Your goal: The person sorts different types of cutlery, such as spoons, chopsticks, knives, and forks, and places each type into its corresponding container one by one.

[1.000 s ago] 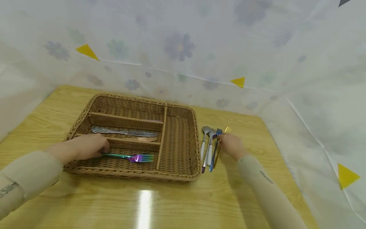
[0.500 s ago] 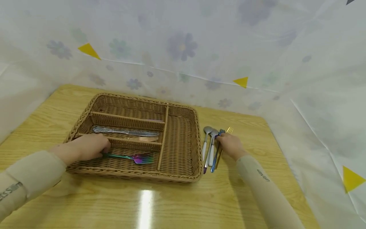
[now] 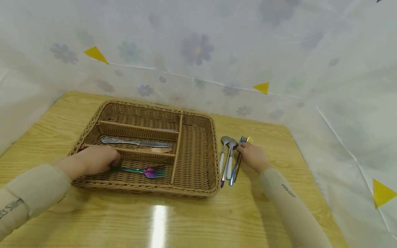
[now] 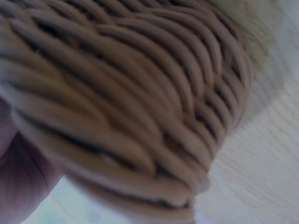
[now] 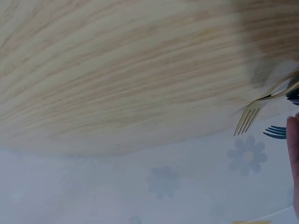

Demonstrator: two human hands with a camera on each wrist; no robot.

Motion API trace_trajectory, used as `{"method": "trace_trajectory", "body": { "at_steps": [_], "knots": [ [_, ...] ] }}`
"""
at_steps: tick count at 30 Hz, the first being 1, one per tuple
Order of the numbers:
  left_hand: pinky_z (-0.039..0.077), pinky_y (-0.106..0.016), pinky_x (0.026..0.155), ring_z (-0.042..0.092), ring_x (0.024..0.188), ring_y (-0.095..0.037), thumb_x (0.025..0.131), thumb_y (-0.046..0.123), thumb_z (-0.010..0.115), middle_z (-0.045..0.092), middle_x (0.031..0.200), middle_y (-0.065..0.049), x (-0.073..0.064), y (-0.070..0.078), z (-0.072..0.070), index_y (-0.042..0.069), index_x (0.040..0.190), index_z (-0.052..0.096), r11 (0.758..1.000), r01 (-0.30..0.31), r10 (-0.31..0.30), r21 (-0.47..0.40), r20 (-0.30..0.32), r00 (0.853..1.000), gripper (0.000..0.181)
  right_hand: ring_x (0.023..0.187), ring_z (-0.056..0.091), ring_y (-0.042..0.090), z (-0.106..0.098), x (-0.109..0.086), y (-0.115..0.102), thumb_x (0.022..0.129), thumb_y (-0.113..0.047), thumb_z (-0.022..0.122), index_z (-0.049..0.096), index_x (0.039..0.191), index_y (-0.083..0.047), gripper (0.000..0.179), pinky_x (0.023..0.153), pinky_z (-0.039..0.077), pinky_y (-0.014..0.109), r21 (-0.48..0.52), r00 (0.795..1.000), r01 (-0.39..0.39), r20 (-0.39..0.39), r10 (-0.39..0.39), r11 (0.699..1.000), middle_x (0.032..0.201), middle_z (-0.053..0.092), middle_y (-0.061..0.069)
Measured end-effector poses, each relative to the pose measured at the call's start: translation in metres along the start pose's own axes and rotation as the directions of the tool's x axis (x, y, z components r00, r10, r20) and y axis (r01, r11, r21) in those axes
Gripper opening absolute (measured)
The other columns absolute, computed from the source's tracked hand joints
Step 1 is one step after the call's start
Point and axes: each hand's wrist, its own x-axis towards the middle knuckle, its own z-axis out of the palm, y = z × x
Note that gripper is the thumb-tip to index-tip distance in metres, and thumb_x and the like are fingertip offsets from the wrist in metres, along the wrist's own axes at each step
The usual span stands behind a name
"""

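Observation:
In the head view a wicker cutlery tray (image 3: 196,151) with compartments sits on the table. My left hand (image 3: 96,160) reaches over its left rim into the front compartment, fingers curled at the handle end of a rainbow-coloured fork (image 3: 152,172); its fingertips are hidden. To the right of the tray my right hand (image 3: 252,156) pinches a blue fork (image 3: 234,172) near its neck. A gold fork (image 5: 252,110) lies beside the blue one, partly hidden by the hand. Spoons with white handles (image 3: 229,167) lie just left of the blue fork.
A silver knife with an ornate handle (image 3: 136,142) and a copper-coloured blade (image 3: 161,150) lie in the tray's middle compartment. A flowered white sheet (image 3: 198,51) surrounds the wooden table (image 3: 192,224) behind and at the sides.
The blue fork's head has shifted right and away, towards the gold fork, with my right hand on it. The rainbow fork has turned slightly; my left hand stays over the tray.

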Motion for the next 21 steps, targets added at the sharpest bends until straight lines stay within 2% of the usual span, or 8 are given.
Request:
{"method": "trace_trajectory", "body": {
  "at_steps": [6, 9, 14, 17, 21],
  "knots": [
    [0.043, -0.027, 0.054, 0.051, 0.062, -0.005, 0.081, 0.012, 0.070, 0.059, 0.072, 0.008, 0.000, 0.003, -0.002, 0.016, 0.077, 0.062, 1.000, 0.012, -0.012, 0.006, -0.004, 1.000, 0.011, 0.084, 0.058, 0.026, -0.002, -0.006, 0.004, 0.079, 0.004, 0.066, 0.065, 0.085, -0.005, 0.011, 0.062, 0.053, 0.035, 0.028, 0.994, 0.019, -0.111, -0.016, 0.999, 0.086, 0.057, 0.009],
    [0.040, -0.025, 0.052, 0.046, 0.059, -0.003, 0.084, 0.015, 0.068, 0.055, 0.068, 0.010, 0.001, 0.008, -0.004, 0.018, 0.076, 0.060, 1.000, 0.013, -0.014, -0.003, -0.012, 1.000, 0.012, 0.080, 0.056, 0.025, -0.002, -0.009, 0.008, 0.078, 0.005, 0.065, 0.064, 0.085, -0.004, 0.011, 0.061, 0.052, 0.035, 0.044, 0.986, 0.037, -0.162, -0.030, 0.998, 0.082, 0.054, 0.009],
    [0.046, -0.027, 0.053, 0.051, 0.059, -0.002, 0.086, 0.014, 0.065, 0.058, 0.068, 0.010, 0.002, 0.013, -0.010, 0.018, 0.077, 0.062, 1.000, -0.004, 0.004, -0.010, -0.049, 0.999, 0.011, 0.073, 0.049, 0.021, -0.002, -0.015, 0.012, 0.077, 0.003, 0.068, 0.063, 0.087, -0.002, 0.012, 0.059, 0.047, 0.033, 0.064, 0.971, 0.089, -0.226, -0.072, 0.994, 0.079, 0.050, 0.007],
    [0.048, -0.027, 0.054, 0.053, 0.060, -0.002, 0.087, 0.013, 0.064, 0.059, 0.070, 0.010, 0.003, 0.014, -0.012, 0.018, 0.079, 0.063, 1.000, -0.014, 0.014, -0.001, -0.064, 0.998, 0.009, 0.073, 0.049, 0.022, -0.002, -0.018, 0.015, 0.076, 0.002, 0.070, 0.062, 0.088, -0.001, 0.015, 0.058, 0.046, 0.033, 0.050, 0.953, 0.113, -0.288, -0.094, 0.992, 0.081, 0.051, 0.008],
    [0.043, -0.025, 0.052, 0.049, 0.057, -0.001, 0.087, 0.013, 0.063, 0.057, 0.069, 0.010, 0.002, 0.016, -0.013, 0.018, 0.078, 0.062, 1.000, -0.011, 0.011, -0.006, -0.061, 0.998, 0.010, 0.075, 0.053, 0.026, 0.000, -0.021, 0.020, 0.075, 0.003, 0.071, 0.063, 0.092, 0.001, 0.019, 0.059, 0.047, 0.035, 0.022, 0.914, 0.130, -0.390, -0.111, 0.991, 0.084, 0.056, 0.011]
  ]
}}
